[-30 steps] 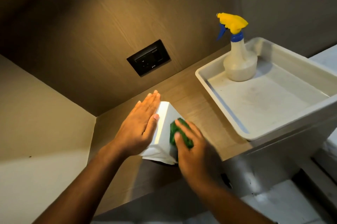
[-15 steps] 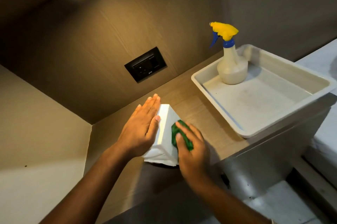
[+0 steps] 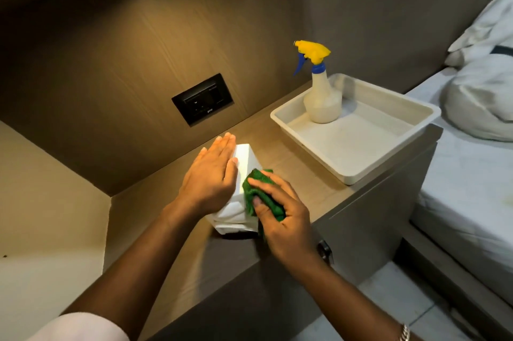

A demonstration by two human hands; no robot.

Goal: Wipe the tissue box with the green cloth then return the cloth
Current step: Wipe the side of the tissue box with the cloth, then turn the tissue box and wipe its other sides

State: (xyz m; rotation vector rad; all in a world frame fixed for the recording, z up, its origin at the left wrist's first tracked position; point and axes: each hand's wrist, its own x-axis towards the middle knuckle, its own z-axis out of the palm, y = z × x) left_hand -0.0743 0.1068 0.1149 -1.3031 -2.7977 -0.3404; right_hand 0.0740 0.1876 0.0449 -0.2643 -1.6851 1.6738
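Observation:
A white tissue box (image 3: pixel 244 163) stands on the wooden bedside shelf (image 3: pixel 294 179). My left hand (image 3: pixel 211 177) lies flat against its left side, fingers straight and together, steadying it. My right hand (image 3: pixel 283 215) holds a bunched green cloth (image 3: pixel 261 185) and presses it against the box's right face. The lower part of the box is partly hidden behind both hands.
A white plastic tray (image 3: pixel 416 129) sits on the right end of the shelf with a spray bottle (image 3: pixel 322 96), yellow-headed, standing in it. A black wall socket (image 3: pixel 202 99) is behind the box. A bed (image 3: pixel 472 179) with white pillows lies to the right.
My right hand with the cloth has shifted slightly down the box's right face. The camera view has pulled back and turned right, bringing the bed into sight. My left hand stays put.

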